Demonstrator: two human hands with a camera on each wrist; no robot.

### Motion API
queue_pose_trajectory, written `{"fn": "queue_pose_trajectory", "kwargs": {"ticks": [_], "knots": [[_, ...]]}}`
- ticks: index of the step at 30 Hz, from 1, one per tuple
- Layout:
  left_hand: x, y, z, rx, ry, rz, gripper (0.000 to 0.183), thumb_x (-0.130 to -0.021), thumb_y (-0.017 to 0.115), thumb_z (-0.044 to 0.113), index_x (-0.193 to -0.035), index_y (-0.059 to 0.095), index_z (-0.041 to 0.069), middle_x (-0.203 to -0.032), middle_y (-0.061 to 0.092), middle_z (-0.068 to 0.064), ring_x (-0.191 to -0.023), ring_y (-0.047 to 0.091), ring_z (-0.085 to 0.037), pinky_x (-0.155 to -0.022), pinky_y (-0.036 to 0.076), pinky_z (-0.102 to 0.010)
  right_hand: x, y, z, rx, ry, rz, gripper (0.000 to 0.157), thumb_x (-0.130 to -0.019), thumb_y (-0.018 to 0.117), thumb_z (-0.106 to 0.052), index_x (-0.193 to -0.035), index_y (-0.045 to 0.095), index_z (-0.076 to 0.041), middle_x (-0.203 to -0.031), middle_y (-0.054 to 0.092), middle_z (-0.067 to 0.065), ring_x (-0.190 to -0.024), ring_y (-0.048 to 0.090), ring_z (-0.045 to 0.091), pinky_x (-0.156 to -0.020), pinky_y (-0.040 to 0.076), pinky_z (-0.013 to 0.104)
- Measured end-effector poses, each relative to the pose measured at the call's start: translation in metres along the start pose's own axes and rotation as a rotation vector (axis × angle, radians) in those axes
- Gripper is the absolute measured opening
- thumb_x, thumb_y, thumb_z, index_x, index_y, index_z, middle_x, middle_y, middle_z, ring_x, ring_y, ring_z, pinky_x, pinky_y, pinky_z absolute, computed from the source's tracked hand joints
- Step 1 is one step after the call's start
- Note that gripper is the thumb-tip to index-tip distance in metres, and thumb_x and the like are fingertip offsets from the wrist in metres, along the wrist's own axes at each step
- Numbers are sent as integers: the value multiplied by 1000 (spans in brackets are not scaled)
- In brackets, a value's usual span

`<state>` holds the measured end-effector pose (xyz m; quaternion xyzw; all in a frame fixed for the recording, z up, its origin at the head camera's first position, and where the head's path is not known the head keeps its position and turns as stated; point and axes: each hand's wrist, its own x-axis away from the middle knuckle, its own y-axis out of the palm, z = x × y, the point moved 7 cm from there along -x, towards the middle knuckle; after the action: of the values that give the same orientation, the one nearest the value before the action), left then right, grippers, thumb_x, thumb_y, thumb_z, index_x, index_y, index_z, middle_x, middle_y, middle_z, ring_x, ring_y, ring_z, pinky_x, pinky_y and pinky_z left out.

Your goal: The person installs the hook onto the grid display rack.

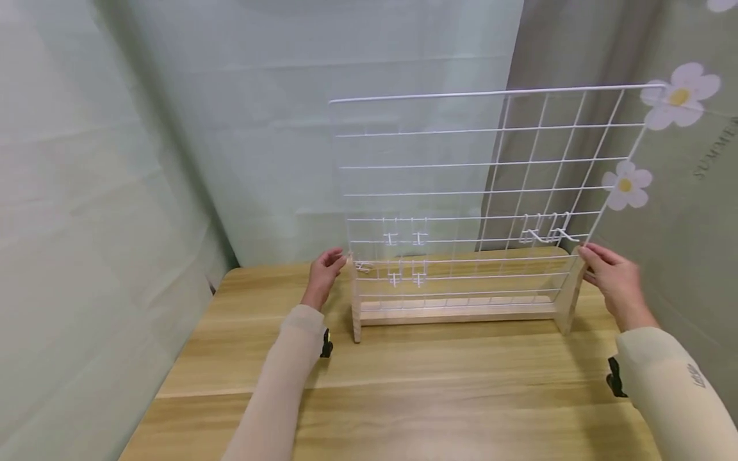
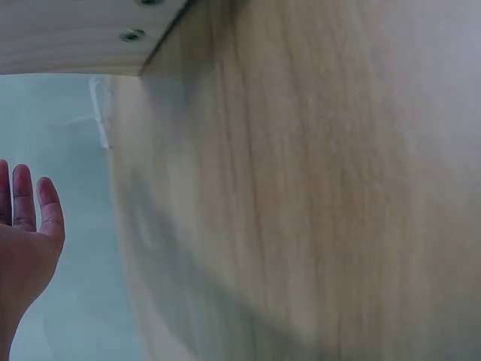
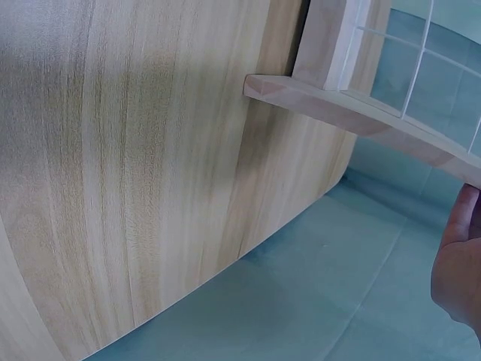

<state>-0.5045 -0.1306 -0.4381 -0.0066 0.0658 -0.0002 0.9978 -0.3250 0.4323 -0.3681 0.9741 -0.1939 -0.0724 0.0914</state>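
Observation:
A white wire grid display rack (image 1: 450, 164) stands upright on a wooden base (image 1: 461, 315) with a slanted leg at each end. Beside the left leg (image 1: 355, 301) is my left hand (image 1: 324, 275), its fingertips right at the leg's top; in the left wrist view its visible fingers (image 2: 49, 210) are extended. My right hand (image 1: 615, 282) pinches the upper end of the right leg (image 1: 571, 294), thumb in front and fingers behind. White wire hooks hang on the grid: several at the lower left (image 1: 419, 238) and a cluster at the right (image 1: 542, 234).
The wood-grain table (image 1: 461, 390) carries the rack near its back edge. Pale green curtain (image 1: 277, 160) hangs close behind and at the left. On the right is a grey-green cloth with white flowers (image 1: 683, 96). Another white hook (image 1: 363, 266) shows by the left leg.

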Motion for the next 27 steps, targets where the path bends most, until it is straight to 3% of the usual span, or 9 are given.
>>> {"fn": "queue_pose_trajectory", "kwargs": {"ticks": [4,8,12,21,27], "knots": [[-11,-1,-15,-12,-28,28,37,-97,63,7,-132,57,-2,-124,60,-18,-100,55,-14,-97,44,-46,-1,1,0,1,-10,2,15,-93,70,-16,-88,74,-29,-83,71,-16,-73,67,-1,-61,54,17],[-19,-1,-23,-46,-28,46,32,-96,63,5,-128,60,-2,-119,62,-18,-92,55,-11,-83,49,-30,0,2,-1,1,-19,-4,13,-93,70,-16,-89,75,-28,-83,72,-16,-73,67,-1,-61,54,17],[-28,2,-29,-73,-10,54,31,-95,61,0,-126,60,-5,-119,62,-21,-95,55,-13,-74,46,-18,1,3,-2,-3,-18,-18,14,-93,70,-15,-89,76,-28,-83,72,-16,-73,68,0,-61,54,17],[-45,18,-42,-105,-36,43,35,-92,68,7,-125,62,-3,-108,64,-13,-97,56,-19,-76,45,-19,0,0,-2,15,-24,-18,16,-94,69,-14,-89,76,-28,-84,72,-16,-73,68,0,-62,54,17],[-47,24,-40,-104,-55,6,34,-94,66,7,-127,62,-3,-115,63,-17,-101,55,-21,-79,45,-20,0,-1,-3,39,-18,-13,17,-94,68,-15,-90,75,-29,-85,72,-17,-74,68,0,-64,55,17]]}}
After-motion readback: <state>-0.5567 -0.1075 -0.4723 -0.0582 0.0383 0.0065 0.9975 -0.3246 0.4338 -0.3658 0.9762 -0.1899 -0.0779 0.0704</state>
